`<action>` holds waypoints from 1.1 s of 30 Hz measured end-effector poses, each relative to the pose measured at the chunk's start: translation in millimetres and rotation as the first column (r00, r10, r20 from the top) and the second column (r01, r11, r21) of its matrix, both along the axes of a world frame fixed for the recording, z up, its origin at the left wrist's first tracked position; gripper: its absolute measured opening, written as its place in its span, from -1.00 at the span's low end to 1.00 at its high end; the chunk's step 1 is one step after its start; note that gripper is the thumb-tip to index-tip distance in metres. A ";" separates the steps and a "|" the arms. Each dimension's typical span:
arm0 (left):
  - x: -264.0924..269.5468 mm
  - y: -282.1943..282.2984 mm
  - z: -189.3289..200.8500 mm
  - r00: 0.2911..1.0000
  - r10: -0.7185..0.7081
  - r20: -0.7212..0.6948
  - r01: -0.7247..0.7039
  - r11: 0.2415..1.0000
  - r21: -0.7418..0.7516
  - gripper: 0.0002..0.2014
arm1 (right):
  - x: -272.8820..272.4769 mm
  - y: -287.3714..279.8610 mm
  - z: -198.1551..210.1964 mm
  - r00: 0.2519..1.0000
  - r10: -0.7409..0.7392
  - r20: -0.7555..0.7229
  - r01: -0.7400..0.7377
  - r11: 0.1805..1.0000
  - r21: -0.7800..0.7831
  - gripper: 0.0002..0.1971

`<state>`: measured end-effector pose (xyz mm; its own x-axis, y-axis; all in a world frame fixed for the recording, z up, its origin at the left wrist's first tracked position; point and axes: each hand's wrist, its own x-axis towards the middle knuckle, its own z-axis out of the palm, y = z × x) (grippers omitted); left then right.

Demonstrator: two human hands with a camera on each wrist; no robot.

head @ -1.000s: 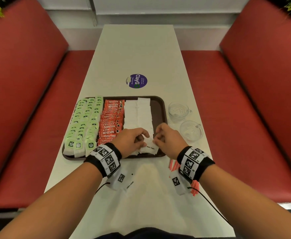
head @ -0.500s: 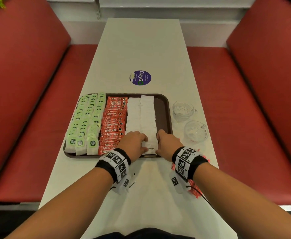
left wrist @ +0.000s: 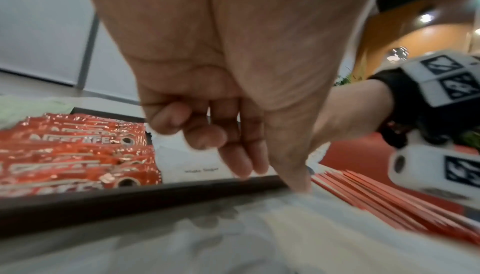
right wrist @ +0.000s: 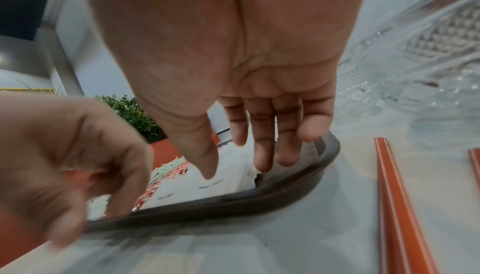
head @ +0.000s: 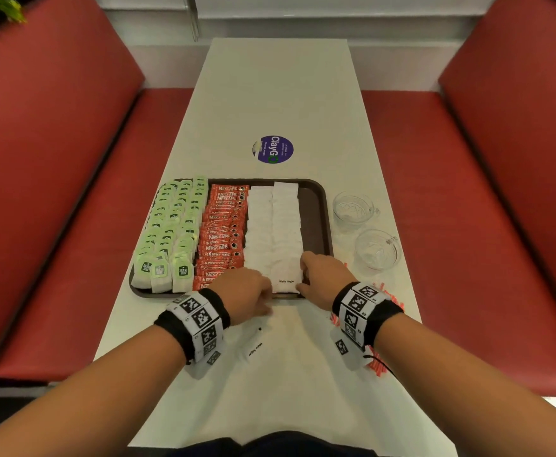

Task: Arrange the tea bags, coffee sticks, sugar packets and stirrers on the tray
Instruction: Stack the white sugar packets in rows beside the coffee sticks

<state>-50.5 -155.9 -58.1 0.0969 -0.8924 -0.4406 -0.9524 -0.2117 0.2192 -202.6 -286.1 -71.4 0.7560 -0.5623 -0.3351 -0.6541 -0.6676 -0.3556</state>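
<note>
Right now my right hand has its fingers loosely straight, tips on the white sugar packets at the tray's near right corner. My left hand hangs loosely curled, holding nothing, over the near edge.

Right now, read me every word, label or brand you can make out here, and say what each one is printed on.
"NESCAFE": on the red coffee sticks in the tray.
"White Sugar": on the nearest sugar packet in the tray.
"White Sugar": on a loose sugar packet on the table.
"ClayGO": on the round purple sticker on the table; its smaller lines are too small to read.
Tea bags: green tag print too small to read.
Wristbands: square code markers only, no words.
</note>
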 end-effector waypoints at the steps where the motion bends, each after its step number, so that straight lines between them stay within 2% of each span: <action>1: -1.8 7.4 -0.8 0.999 -0.019 0.041 0.015 0.997 0.076 -0.61 | -2.2 1.2 0.9 1.000 0.007 0.010 -0.006 1.000 -0.005 -0.71; 3: -6.9 21.5 -7.1 0.994 -0.049 0.095 0.032 0.984 0.176 -0.48 | -6.4 4.6 3.0 0.999 0.021 0.026 -0.021 1.000 0.000 -0.71; 5: -14.3 30.7 -14.0 0.993 -0.071 0.090 0.052 0.979 0.196 -0.43 | -10.4 9.2 4.3 0.998 0.043 0.040 -0.043 0.999 0.011 -0.71; 9: -23.6 32.8 -21.2 0.994 -0.107 -0.009 0.107 0.974 0.198 -0.60 | -16.3 18.6 5.0 0.996 0.091 0.023 -0.093 0.994 0.060 -0.68; 12: -22.0 28.7 -21.6 0.989 -0.140 -0.055 0.147 0.972 0.184 -0.72 | -21.3 22.9 5.1 0.991 0.136 -0.004 -0.134 0.985 0.107 -0.58; 14: -17.4 23.6 -16.0 0.988 -0.109 -0.113 0.119 0.989 0.085 -0.75 | -24.1 25.7 5.3 0.988 0.151 -0.012 -0.148 0.977 0.156 -0.50; 16: -12.5 16.9 -6.1 0.978 -0.035 -0.207 0.020 0.997 -0.075 -0.75 | -24.6 28.0 5.6 0.988 0.157 0.003 -0.155 0.971 0.180 -0.50; 19: -7.6 8.9 5.4 0.942 0.045 -0.333 -0.135 0.957 -0.255 -0.79 | -21.2 27.6 6.5 0.989 0.106 0.107 -0.124 0.975 0.186 -0.75; 22: -2.7 6.5 9.6 0.938 0.039 -0.344 -0.154 0.937 -0.314 -0.88 | -15.3 22.7 9.9 0.978 0.048 0.204 -0.084 0.982 0.172 -0.75; 26: 12.7 4.4 9.0 0.952 0.147 -0.269 -0.229 0.925 -0.305 -0.92 | -3.2 14.1 13.7 0.975 0.036 0.217 -0.059 0.993 0.099 -0.83; 29: 25.2 4.3 6.8 0.935 0.252 -0.249 -0.322 0.897 -0.303 -0.90 | 8.6 3.6 13.3 0.992 0.013 0.129 -0.019 0.999 0.039 -0.81; 33: 33.1 2.9 5.5 0.917 0.308 -0.254 -0.377 0.878 -0.296 -0.85 | 23.3 -4.3 12.1 0.995 0.012 -0.103 -0.012 1.000 0.001 -0.65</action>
<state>-17.5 -153.0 -52.6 0.3667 -0.9153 -0.1667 -0.7645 -0.3985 0.5067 -179.3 -290.3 -59.3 0.7242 -0.5534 -0.4115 -0.6792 -0.6755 -0.2869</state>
